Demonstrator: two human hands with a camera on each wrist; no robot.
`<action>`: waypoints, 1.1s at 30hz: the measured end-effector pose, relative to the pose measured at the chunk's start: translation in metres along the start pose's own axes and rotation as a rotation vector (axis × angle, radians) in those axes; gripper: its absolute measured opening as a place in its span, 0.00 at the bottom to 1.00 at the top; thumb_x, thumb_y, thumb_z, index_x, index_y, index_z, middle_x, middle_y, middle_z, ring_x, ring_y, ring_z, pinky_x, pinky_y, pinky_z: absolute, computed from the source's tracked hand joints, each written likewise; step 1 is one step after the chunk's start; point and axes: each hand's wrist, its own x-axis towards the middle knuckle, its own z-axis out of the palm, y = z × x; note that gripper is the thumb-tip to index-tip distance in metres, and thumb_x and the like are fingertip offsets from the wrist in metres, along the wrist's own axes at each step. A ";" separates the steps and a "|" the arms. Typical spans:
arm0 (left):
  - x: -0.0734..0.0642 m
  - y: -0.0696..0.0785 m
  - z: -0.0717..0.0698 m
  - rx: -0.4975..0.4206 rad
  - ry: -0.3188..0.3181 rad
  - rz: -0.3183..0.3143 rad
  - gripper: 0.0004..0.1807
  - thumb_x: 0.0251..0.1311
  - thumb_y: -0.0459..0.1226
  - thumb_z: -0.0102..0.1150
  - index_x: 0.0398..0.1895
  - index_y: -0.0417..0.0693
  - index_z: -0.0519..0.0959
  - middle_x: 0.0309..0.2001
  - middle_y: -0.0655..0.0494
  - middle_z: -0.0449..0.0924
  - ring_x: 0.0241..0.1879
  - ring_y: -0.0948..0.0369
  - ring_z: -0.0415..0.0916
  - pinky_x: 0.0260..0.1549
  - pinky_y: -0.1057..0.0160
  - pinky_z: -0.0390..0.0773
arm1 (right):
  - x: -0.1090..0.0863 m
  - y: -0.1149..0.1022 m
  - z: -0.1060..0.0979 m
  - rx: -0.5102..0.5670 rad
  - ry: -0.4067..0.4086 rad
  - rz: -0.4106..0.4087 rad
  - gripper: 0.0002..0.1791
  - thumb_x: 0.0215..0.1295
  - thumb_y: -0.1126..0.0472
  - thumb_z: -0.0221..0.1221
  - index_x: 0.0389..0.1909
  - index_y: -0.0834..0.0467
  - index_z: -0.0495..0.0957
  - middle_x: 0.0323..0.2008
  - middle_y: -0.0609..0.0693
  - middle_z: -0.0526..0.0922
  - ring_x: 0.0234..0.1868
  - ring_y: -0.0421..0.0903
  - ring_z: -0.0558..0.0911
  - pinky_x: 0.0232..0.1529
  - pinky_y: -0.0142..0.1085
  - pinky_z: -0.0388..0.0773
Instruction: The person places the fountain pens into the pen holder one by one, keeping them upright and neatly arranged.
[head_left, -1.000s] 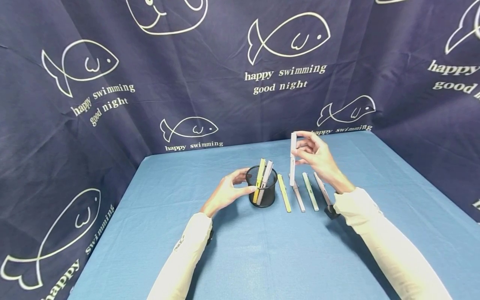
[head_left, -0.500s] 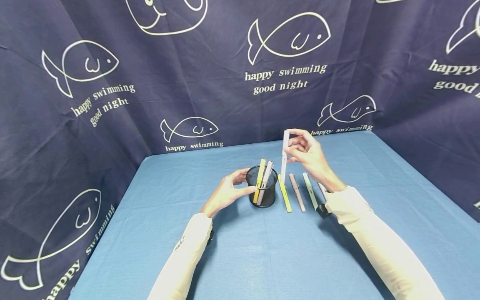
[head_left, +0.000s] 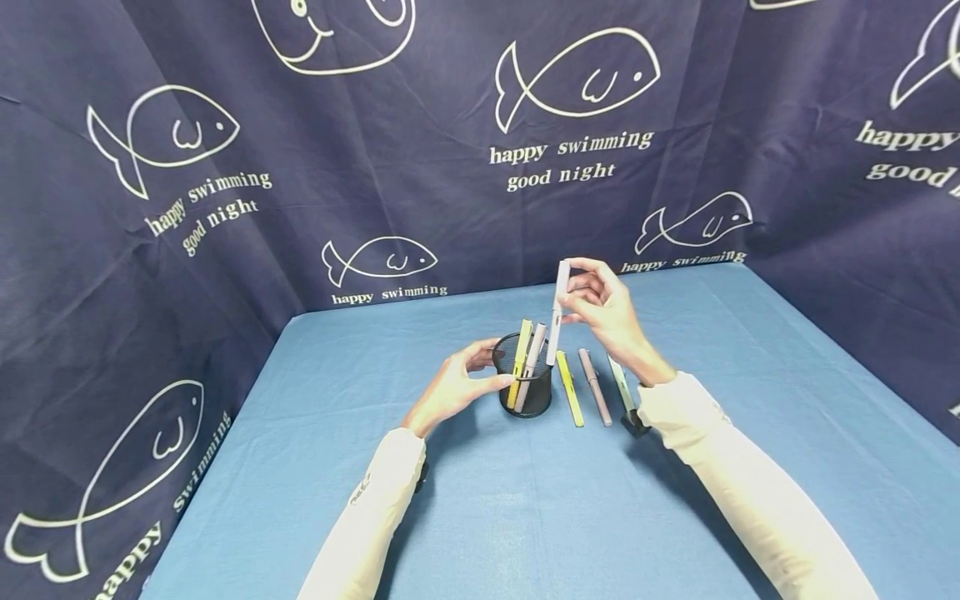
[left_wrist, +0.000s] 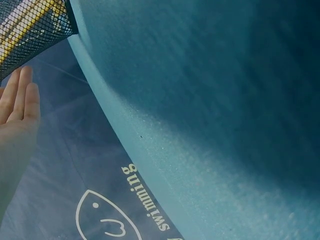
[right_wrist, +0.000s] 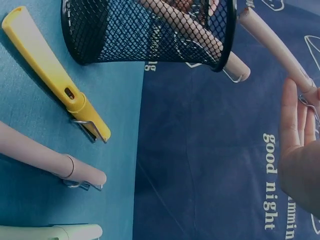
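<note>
In the head view my left hand (head_left: 459, 385) grips the black mesh pen holder (head_left: 537, 402) from its left side, thumb in front and fingers behind. A yellow pen (head_left: 522, 348) and a pale greyish pen (head_left: 536, 348) lean inside it. My right hand (head_left: 609, 315) pinches a whitish pen (head_left: 557, 321) near its upper end, nearly upright. Its lower end is close to the holder's right rim; the right wrist view shows that end (right_wrist: 250, 20) just outside the mouth. The left wrist view catches only some left fingers (left_wrist: 22, 97) against the mesh.
Right of the holder lie a yellow pen (head_left: 570, 390), a pinkish pen (head_left: 596, 388) and a pale green pen (head_left: 621, 383), the last partly behind the right wrist. A blue cloth (head_left: 495, 517) covers the table. Dark fish-print curtains (head_left: 465, 200) stand behind and beside it.
My right hand has moved left with the whitish pen, from above the pinkish pen to the holder's right rim. My left hand and the holder have stayed in place.
</note>
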 end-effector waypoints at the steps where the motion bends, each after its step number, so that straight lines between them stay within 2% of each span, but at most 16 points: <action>1: 0.000 0.000 0.000 -0.002 -0.001 -0.002 0.40 0.59 0.48 0.75 0.73 0.50 0.72 0.59 0.52 0.83 0.62 0.53 0.76 0.66 0.43 0.69 | 0.000 0.001 0.001 -0.004 0.001 -0.002 0.29 0.66 0.82 0.59 0.68 0.69 0.67 0.40 0.52 0.79 0.36 0.42 0.84 0.34 0.38 0.87; 7: 0.001 0.000 0.000 -0.010 -0.001 0.002 0.39 0.59 0.47 0.75 0.73 0.49 0.72 0.59 0.51 0.83 0.62 0.53 0.76 0.66 0.42 0.69 | -0.002 0.005 0.003 -0.079 -0.016 -0.006 0.29 0.66 0.80 0.60 0.68 0.71 0.66 0.40 0.53 0.78 0.37 0.41 0.83 0.35 0.38 0.87; 14: 0.001 -0.001 0.001 -0.024 -0.001 0.010 0.39 0.59 0.47 0.75 0.72 0.50 0.73 0.57 0.52 0.84 0.61 0.53 0.77 0.65 0.42 0.69 | -0.006 0.008 0.000 -0.180 -0.042 -0.046 0.25 0.66 0.79 0.62 0.64 0.68 0.73 0.40 0.56 0.80 0.37 0.43 0.83 0.36 0.42 0.87; 20: 0.002 -0.002 0.001 -0.022 0.008 0.021 0.38 0.59 0.47 0.75 0.72 0.49 0.73 0.56 0.53 0.84 0.61 0.53 0.78 0.65 0.42 0.69 | -0.006 0.008 -0.009 -0.188 -0.034 -0.052 0.26 0.67 0.79 0.61 0.65 0.74 0.70 0.39 0.54 0.81 0.36 0.41 0.84 0.35 0.38 0.87; 25: 0.001 -0.002 0.001 -0.021 0.009 0.022 0.38 0.58 0.47 0.76 0.72 0.50 0.74 0.56 0.54 0.84 0.61 0.53 0.77 0.65 0.42 0.70 | -0.010 0.008 -0.016 -0.172 -0.028 -0.033 0.26 0.67 0.78 0.62 0.65 0.74 0.69 0.39 0.54 0.81 0.37 0.43 0.84 0.35 0.37 0.86; 33: 0.001 -0.001 0.002 -0.003 0.009 0.016 0.39 0.58 0.47 0.76 0.72 0.50 0.73 0.56 0.54 0.84 0.61 0.53 0.77 0.65 0.43 0.70 | -0.015 0.010 -0.025 -0.148 -0.028 -0.013 0.24 0.67 0.78 0.62 0.63 0.65 0.75 0.39 0.54 0.80 0.37 0.41 0.84 0.35 0.36 0.86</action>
